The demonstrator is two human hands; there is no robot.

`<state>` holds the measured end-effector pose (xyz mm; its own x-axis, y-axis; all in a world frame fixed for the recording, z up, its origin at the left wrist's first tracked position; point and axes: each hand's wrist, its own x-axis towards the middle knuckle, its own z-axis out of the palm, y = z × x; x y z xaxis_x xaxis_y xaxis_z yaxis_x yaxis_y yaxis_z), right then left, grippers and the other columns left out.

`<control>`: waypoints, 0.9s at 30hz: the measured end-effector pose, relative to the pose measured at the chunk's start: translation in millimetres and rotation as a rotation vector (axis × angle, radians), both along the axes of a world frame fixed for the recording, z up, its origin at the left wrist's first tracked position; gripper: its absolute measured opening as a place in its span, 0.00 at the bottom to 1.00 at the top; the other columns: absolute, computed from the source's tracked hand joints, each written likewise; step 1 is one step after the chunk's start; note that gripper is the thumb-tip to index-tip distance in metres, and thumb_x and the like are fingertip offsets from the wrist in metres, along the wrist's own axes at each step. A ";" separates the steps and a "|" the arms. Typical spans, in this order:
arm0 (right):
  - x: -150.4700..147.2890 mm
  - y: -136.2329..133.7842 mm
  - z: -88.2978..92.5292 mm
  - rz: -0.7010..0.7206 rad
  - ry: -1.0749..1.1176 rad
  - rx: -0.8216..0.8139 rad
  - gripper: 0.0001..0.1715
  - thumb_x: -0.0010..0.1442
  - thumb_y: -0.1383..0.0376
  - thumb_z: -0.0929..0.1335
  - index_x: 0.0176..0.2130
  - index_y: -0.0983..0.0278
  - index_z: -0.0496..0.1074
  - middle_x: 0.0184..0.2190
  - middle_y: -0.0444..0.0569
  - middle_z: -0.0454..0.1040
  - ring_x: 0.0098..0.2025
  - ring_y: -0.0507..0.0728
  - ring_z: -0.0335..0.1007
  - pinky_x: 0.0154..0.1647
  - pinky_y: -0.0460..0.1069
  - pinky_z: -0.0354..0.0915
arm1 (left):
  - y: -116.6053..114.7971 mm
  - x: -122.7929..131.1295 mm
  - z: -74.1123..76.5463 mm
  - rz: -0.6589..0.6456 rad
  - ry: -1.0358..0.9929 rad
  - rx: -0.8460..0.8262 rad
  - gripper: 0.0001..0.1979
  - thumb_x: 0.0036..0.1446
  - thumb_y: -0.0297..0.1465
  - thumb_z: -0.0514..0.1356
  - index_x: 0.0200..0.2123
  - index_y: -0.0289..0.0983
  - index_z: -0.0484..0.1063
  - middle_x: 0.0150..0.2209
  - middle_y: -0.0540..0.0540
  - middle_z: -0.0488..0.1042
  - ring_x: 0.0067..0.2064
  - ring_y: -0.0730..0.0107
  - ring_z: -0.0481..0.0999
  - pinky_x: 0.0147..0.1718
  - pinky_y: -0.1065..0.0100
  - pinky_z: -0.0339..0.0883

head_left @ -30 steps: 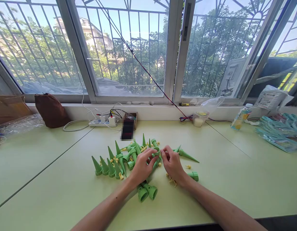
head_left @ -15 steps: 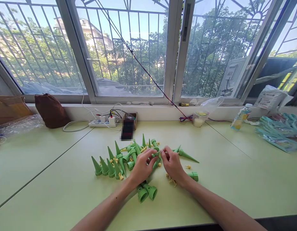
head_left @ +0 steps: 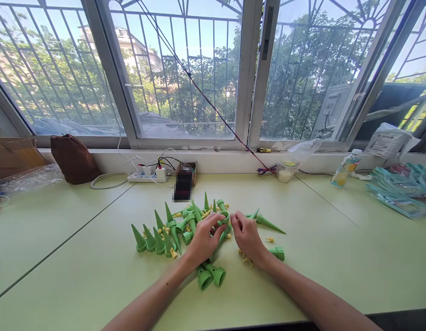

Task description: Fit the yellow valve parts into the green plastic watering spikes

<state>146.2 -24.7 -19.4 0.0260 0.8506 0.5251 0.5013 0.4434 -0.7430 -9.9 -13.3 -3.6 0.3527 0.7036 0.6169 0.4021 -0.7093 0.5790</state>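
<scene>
My left hand [head_left: 205,238] is closed round a green plastic piece [head_left: 225,217] whose round open end faces up. Just to its right, my right hand [head_left: 246,233] is pinched; what its fingertips hold, if anything, is too small to make out. Several green cones [head_left: 150,239] stand in a row at the left of a pile of green spikes and yellow pieces. Two green spikes with open caps [head_left: 218,276] lie below my left wrist. Yellow pieces [head_left: 247,262] and a green capped piece [head_left: 277,253] lie by my right wrist.
A phone-like dark object [head_left: 183,185] leans on a small box behind the pile. A power strip [head_left: 147,176], brown bag [head_left: 74,158], jar [head_left: 286,171] and bottle [head_left: 345,168] stand along the back. At the right edge, a person's fingers are near teal packages [head_left: 399,193].
</scene>
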 end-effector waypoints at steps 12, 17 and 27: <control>-0.4 0.3 -3.7 0.036 -0.037 -0.045 0.24 0.72 0.53 0.53 0.27 0.61 0.57 0.19 0.41 0.60 0.21 0.52 0.50 0.26 0.48 0.47 | 0.1 0.0 -1.0 -0.010 0.013 0.009 0.04 0.61 0.27 0.57 0.38 0.37 0.71 0.33 0.49 0.71 0.28 0.75 0.69 0.27 0.75 0.65; -0.9 0.4 -3.6 0.039 -0.025 -0.046 0.25 0.71 0.53 0.53 0.27 0.61 0.58 0.19 0.40 0.59 0.22 0.52 0.51 0.26 0.48 0.47 | 0.8 -0.7 -2.1 -0.010 0.024 0.006 0.04 0.62 0.27 0.57 0.39 0.37 0.70 0.33 0.49 0.71 0.29 0.75 0.69 0.27 0.75 0.65; -2.0 -0.4 -2.5 0.087 -0.040 -0.046 0.21 0.71 0.56 0.57 0.27 0.61 0.57 0.21 0.40 0.60 0.23 0.52 0.52 0.27 0.47 0.49 | 4.7 -2.5 -3.7 0.079 -0.014 -0.028 0.04 0.61 0.30 0.59 0.39 0.37 0.71 0.32 0.48 0.73 0.27 0.75 0.70 0.24 0.75 0.65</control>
